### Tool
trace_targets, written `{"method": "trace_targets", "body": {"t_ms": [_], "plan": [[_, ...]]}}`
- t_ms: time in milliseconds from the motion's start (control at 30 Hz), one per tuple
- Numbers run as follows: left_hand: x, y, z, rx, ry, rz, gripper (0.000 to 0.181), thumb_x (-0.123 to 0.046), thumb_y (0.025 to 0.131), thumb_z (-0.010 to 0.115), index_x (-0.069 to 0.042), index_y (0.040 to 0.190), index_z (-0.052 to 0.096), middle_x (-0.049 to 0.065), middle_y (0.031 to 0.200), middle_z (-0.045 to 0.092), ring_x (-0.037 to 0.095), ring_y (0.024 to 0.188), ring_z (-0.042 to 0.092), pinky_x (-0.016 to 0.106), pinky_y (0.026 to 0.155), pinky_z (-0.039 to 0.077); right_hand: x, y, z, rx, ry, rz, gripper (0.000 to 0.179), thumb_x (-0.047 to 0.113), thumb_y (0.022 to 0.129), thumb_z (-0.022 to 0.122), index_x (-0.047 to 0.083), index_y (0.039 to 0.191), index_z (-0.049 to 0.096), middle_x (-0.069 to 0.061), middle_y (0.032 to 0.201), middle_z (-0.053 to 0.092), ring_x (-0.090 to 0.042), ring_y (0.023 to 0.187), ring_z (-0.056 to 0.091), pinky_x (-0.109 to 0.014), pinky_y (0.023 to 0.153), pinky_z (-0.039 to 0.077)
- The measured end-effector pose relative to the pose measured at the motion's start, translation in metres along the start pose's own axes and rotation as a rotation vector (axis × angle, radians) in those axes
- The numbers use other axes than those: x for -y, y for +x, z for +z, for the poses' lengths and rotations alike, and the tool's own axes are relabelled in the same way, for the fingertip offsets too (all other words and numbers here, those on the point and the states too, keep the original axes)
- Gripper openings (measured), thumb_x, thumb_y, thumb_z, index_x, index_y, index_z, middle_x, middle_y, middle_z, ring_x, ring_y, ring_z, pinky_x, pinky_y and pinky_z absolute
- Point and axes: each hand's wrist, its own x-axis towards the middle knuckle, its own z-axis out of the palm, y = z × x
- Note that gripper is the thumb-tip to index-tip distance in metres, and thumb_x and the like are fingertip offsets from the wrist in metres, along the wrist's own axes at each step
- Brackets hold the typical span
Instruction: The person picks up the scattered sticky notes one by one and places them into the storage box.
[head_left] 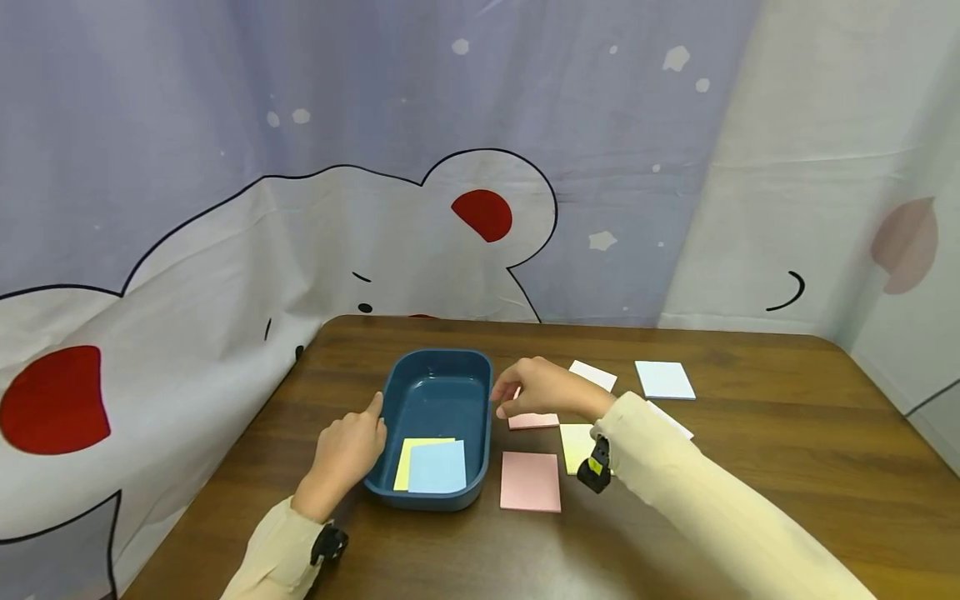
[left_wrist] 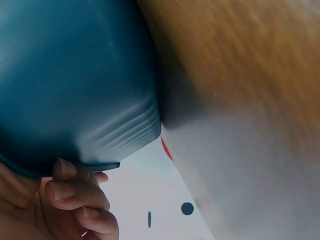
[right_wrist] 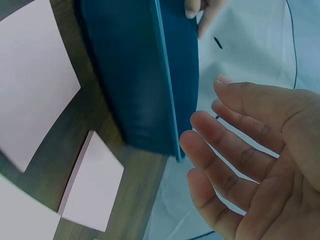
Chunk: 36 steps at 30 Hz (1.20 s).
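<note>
A dark blue plastic bin (head_left: 438,408) stands on the table with a yellow sticky note pad (head_left: 403,467) and a light blue pad (head_left: 437,468) inside, the blue partly over the yellow. My left hand (head_left: 347,450) holds the bin's left rim, its fingers (left_wrist: 80,195) curled below the rim on the outside. My right hand (right_wrist: 255,155) hovers by the right rim with loosely bent fingers and nothing between them. Under it lies a pink pad (head_left: 533,422), partly hidden. Nearer me are another pink pad (head_left: 530,482) and a pale yellow pad (head_left: 576,447), partly covered by the right wrist.
White pads (head_left: 596,375) lie behind the right forearm; a bluish-white one (head_left: 665,380) sits farther right. One more white pad (head_left: 670,418) shows past the sleeve. Behind the brown wooden table (head_left: 787,450) hangs a patterned curtain (head_left: 360,100).
</note>
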Motion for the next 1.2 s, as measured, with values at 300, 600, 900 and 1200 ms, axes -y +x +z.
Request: {"method": "trace_targets", "body": {"t_ms": [300, 600, 900, 1200], "plan": [[0.001, 0.0, 0.0, 0.023, -0.018, -0.006, 0.05, -0.019, 0.096, 0.052, -0.001, 0.142, 0.045, 0.004, 0.047, 0.041, 0.016, 0.041, 0.032, 0.029, 0.04, 0.025, -0.022, -0.026, -0.012, -0.041, -0.008, 0.07, 0.019, 0.014, 0.084, 0.07, 0.006, 0.101, 0.072, 0.0, 0.087, 0.068, -0.013, 0.081, 0.061, -0.027, 0.071, 0.049], [-0.001, 0.001, -0.003, 0.035, -0.016, -0.015, 0.05, -0.018, 0.096, 0.051, -0.002, 0.143, 0.045, 0.006, 0.048, 0.042, 0.019, 0.042, 0.036, 0.03, 0.041, 0.027, -0.051, -0.051, -0.026, -0.066, -0.075, 0.123, 0.021, 0.019, 0.085, 0.069, 0.008, 0.102, 0.073, 0.001, 0.091, 0.07, -0.017, 0.085, 0.063, -0.03, 0.072, 0.05], [0.0, 0.0, -0.003, 0.036, -0.025, -0.006, 0.05, -0.018, 0.096, 0.051, -0.001, 0.142, 0.045, 0.004, 0.046, 0.04, 0.015, 0.041, 0.03, 0.028, 0.04, 0.024, -0.084, -0.079, -0.034, -0.09, -0.024, 0.19, 0.031, 0.022, 0.085, 0.07, 0.0, 0.107, 0.07, -0.008, 0.096, 0.072, -0.021, 0.09, 0.066, -0.037, 0.077, 0.052], [-0.001, 0.0, -0.003, 0.047, -0.035, -0.009, 0.05, -0.019, 0.096, 0.049, 0.0, 0.143, 0.043, 0.005, 0.048, 0.041, 0.017, 0.041, 0.032, 0.029, 0.041, 0.026, -0.121, -0.106, -0.037, -0.143, -0.025, 0.262, 0.04, 0.019, 0.085, 0.07, -0.009, 0.112, 0.065, -0.011, 0.095, 0.069, -0.021, 0.089, 0.062, -0.037, 0.075, 0.051]]}}
